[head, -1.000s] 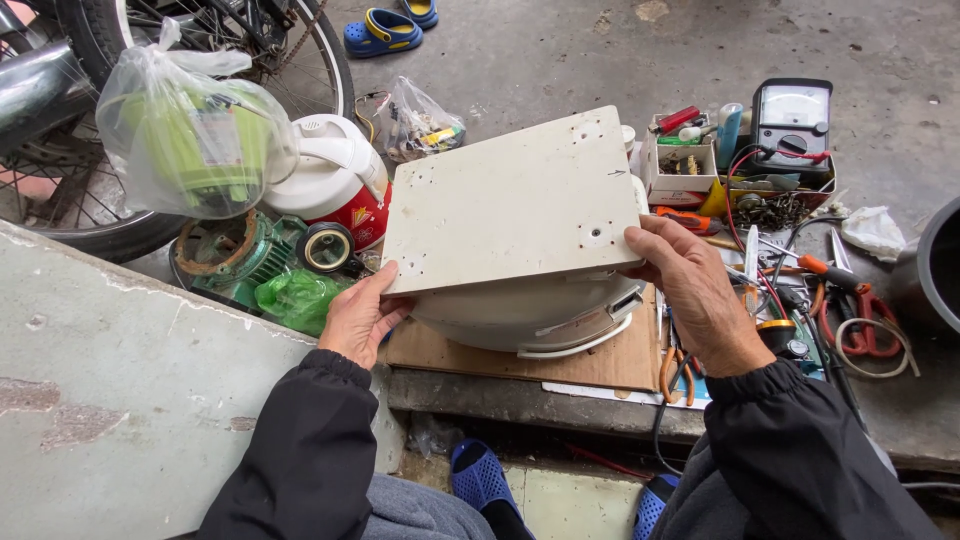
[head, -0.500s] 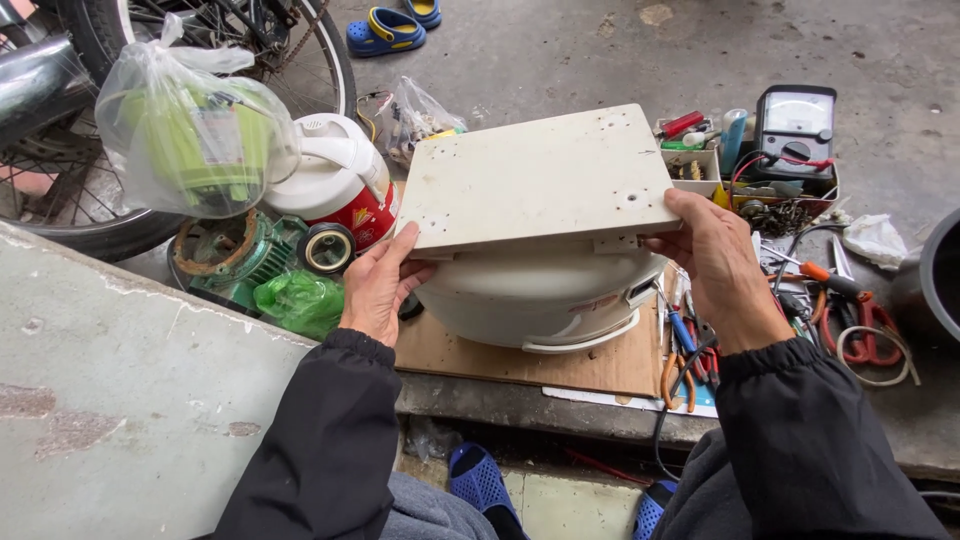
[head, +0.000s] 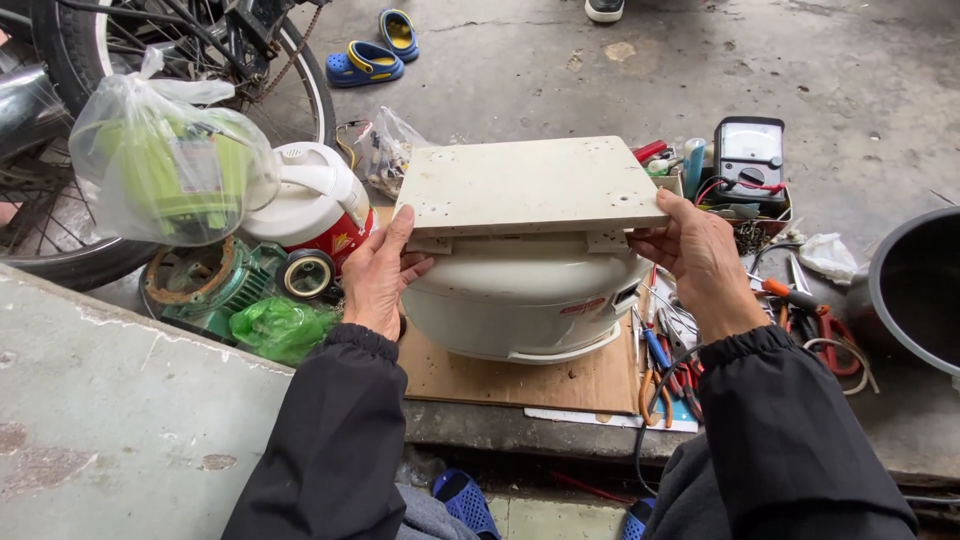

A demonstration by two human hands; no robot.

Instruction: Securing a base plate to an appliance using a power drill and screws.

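A white round appliance body with a flat square base plate on top rests on a sheet of cardboard. My left hand grips the plate's left edge and presses against the body's side. My right hand holds the plate's right corner, thumb on top, fingers under it. The plate lies nearly level above the body.
Left of the appliance are a white and red kettle, a green motor and a bagged green item. To the right lie a meter, pliers and other hand tools, and a dark pot. A concrete slab fills the near left.
The appliance has tipped from a steep tilt toward me to nearly level, its white body now showing below the plate. Both hands kept their grip on its sides.
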